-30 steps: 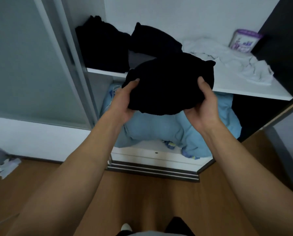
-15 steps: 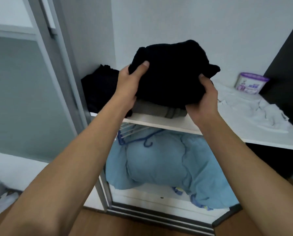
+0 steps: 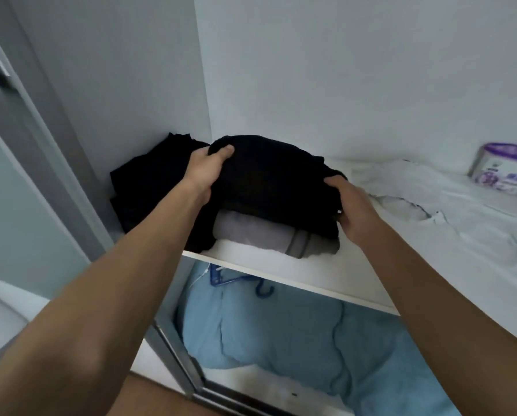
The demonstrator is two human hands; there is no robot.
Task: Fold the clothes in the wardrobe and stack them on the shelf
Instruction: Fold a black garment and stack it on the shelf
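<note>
We log the grip first: the left hand [image 3: 204, 169] holds the left end of the folded black garment [image 3: 269, 181], thumb lying across its top and the other fingers tucked out of sight under or behind the cloth. The right hand [image 3: 353, 208] clasps the right end, fingers curled over the edge and the knuckles toward us. Both hands are closed on the cloth, one at each end, with both forearms reaching up from the bottom of the view. We note that the black garment sits on top of a folded grey garment [image 3: 260, 235], covering most of it; the grey fold shows along the front and at the right corner. Whether the black piece rests its full weight there we cannot tell. This small stack lies at the left part of the white shelf [image 3: 311, 274], near its front edge. Just to the left, against the side wall, we see a pile of dark clothes [image 3: 149, 181], touching the held garment. To the right of the stack a white garment [image 3: 431, 199] lies crumpled and spread over the shelf, and behind it, at the far right, stands a purple-lidded tub [image 3: 503, 172]. Below the shelf we record light blue bedding [image 3: 281, 334] and a blue hanger [image 3: 221, 277] just under the shelf edge. A grey door frame [image 3: 41, 130] runs down the left.
</note>
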